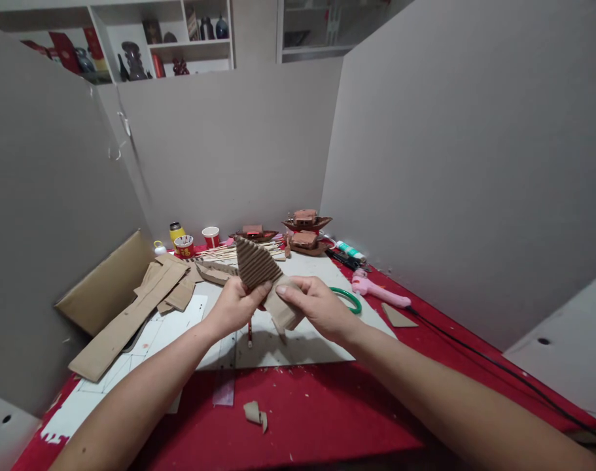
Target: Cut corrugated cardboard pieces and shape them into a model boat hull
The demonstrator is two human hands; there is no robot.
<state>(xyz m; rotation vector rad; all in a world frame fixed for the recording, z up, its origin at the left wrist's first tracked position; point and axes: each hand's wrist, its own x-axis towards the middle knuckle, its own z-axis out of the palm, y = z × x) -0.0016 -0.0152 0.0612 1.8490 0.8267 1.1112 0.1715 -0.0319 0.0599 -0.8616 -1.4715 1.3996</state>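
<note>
Both hands hold one piece of cardboard (259,263) above the white board. Its upper left part shows bare corrugated ridges; the lower right part is smooth, with a loose strip hanging at the bottom. My left hand (236,304) pinches it from the left, thumb on the front. My right hand (320,304) grips the smooth part from the right, its thumb close to the left thumb. Below the cardboard, a pencil (250,335) lies partly hidden. A torn scrap of paper (254,415) rests on the red cloth nearer to me.
Cardboard strips (131,314) are piled at the left. Thin sticks (219,251), paper cups (210,236) and model boats (305,241) stand at the back. A green tape ring (349,299) and a pink glue gun (379,289) with a black cable lie right. Grey panels surround the table.
</note>
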